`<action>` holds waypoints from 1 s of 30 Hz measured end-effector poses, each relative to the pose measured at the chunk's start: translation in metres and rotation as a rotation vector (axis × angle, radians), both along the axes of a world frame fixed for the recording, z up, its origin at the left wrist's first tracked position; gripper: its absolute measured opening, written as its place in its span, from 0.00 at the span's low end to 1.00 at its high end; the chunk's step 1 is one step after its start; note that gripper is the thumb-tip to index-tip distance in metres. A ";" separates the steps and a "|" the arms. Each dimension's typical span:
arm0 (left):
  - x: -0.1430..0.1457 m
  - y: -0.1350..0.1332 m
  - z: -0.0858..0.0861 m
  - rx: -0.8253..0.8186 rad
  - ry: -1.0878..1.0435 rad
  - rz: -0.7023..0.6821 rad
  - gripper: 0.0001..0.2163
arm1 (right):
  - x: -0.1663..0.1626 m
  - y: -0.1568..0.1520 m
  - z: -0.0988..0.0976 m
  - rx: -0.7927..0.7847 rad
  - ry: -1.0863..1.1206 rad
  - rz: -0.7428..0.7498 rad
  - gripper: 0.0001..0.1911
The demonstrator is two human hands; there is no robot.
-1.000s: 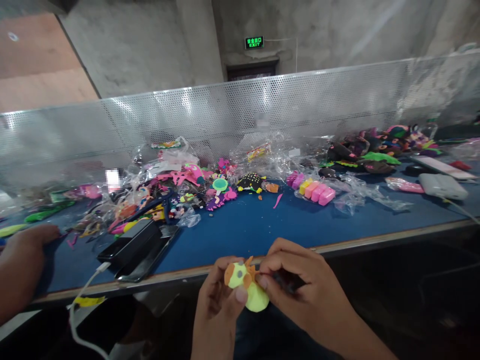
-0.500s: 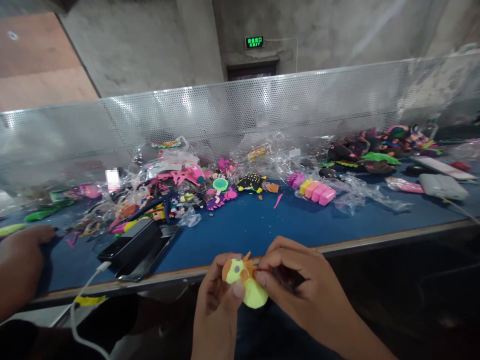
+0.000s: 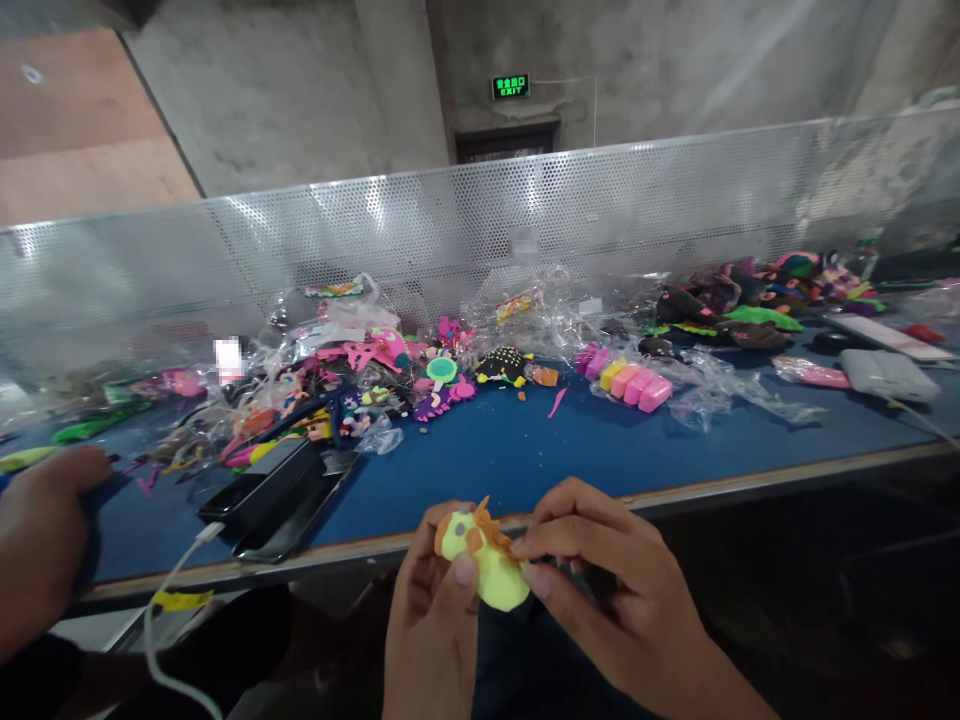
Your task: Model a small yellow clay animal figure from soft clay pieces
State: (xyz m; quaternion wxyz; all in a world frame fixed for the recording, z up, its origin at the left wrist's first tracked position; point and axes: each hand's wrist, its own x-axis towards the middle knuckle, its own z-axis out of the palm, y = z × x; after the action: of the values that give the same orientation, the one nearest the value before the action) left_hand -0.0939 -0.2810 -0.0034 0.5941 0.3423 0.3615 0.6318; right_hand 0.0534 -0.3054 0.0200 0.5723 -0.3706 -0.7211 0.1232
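Observation:
My left hand (image 3: 439, 605) holds a pale yellow clay animal figure (image 3: 504, 583) in front of the table's near edge, its thumb pressed on the figure's front. The figure has orange patches and a grey round eye. A jagged orange clay mane (image 3: 491, 530) runs along its back. On the figure's right side, my right hand (image 3: 592, 570) is closed in a pinch, with thumb and forefinger at the lower end of this mane. Its other fingers are curled, and the exact contact between the fingertips is partly hidden.
On the blue table (image 3: 480, 450) lie heaped clay figures (image 3: 360, 365) with plastic wrappers, pink and yellow clay blocks (image 3: 637, 385), and a black turtle-like figure (image 3: 502, 366). A black power bank (image 3: 259, 490) with a white cable stands left. Another person's hand (image 3: 56, 510) rests far left.
The clay figure has shifted slightly left and tilted in my left hand. My right hand's fingers have moved down along the mane, showing more of it.

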 end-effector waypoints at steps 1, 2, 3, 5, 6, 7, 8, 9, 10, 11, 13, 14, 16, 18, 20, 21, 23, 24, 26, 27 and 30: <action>0.000 0.000 0.001 -0.009 0.001 -0.003 0.21 | 0.000 0.000 0.000 -0.009 0.002 0.006 0.07; 0.000 -0.001 0.001 -0.010 0.003 -0.005 0.21 | 0.000 0.000 0.001 -0.023 0.008 0.005 0.07; 0.000 -0.001 0.002 -0.003 0.007 -0.006 0.21 | -0.001 0.001 0.002 -0.036 0.018 -0.004 0.07; 0.001 -0.001 0.004 0.019 0.033 -0.014 0.21 | -0.001 0.001 0.004 -0.069 0.039 -0.029 0.06; 0.001 -0.001 0.004 0.037 0.050 -0.021 0.20 | -0.001 0.002 0.006 -0.088 0.043 -0.039 0.05; 0.001 -0.001 0.005 0.054 0.069 -0.034 0.20 | -0.001 0.002 0.008 -0.108 0.039 -0.041 0.05; 0.001 -0.001 0.006 0.068 0.088 -0.049 0.19 | -0.002 0.002 0.009 -0.128 0.030 -0.036 0.05; 0.001 -0.001 0.006 0.079 0.102 -0.066 0.19 | -0.002 0.003 0.011 -0.145 0.020 -0.029 0.04; 0.001 -0.001 0.006 0.088 0.109 -0.079 0.19 | -0.003 0.003 0.012 -0.158 0.011 -0.023 0.03; 0.001 -0.001 0.006 0.094 0.113 -0.088 0.19 | -0.003 0.003 0.013 -0.168 0.006 -0.018 0.03; 0.002 -0.001 0.006 0.095 0.103 -0.099 0.19 | -0.004 0.003 0.014 -0.179 0.006 -0.019 0.03; 0.002 -0.002 0.006 0.089 0.092 -0.096 0.19 | -0.005 0.004 0.014 -0.183 0.009 -0.022 0.04; 0.002 -0.002 0.005 0.063 0.075 -0.090 0.19 | -0.006 0.004 0.013 -0.185 0.023 -0.027 0.05; 0.002 -0.002 0.004 0.045 0.060 -0.079 0.20 | -0.006 0.004 0.011 -0.181 0.040 -0.028 0.05; 0.001 -0.002 0.003 0.039 0.056 -0.078 0.20 | -0.004 0.004 0.009 -0.180 0.057 -0.021 0.05; 0.001 -0.001 0.002 0.039 0.052 -0.066 0.21 | -0.003 0.004 0.009 -0.178 0.066 -0.018 0.05; 0.000 -0.001 0.001 0.026 0.048 -0.030 0.21 | -0.001 0.003 0.008 -0.172 0.083 -0.025 0.05; 0.000 -0.001 0.001 0.015 0.050 -0.011 0.22 | 0.000 0.003 0.007 -0.166 0.092 -0.031 0.05; -0.001 -0.001 0.000 -0.008 0.064 0.026 0.22 | 0.002 0.002 0.006 -0.141 0.101 -0.031 0.04; -0.001 -0.001 -0.001 -0.017 0.077 0.038 0.22 | 0.002 0.001 0.005 -0.123 0.101 -0.021 0.04; -0.003 -0.001 -0.003 -0.023 0.121 0.061 0.22 | 0.003 0.001 0.001 -0.064 0.082 0.024 0.07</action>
State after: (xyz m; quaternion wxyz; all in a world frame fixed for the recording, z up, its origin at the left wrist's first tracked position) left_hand -0.0964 -0.2822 -0.0063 0.5556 0.3616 0.4144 0.6236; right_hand 0.0563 -0.3047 0.0209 0.5875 -0.3747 -0.6972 0.1682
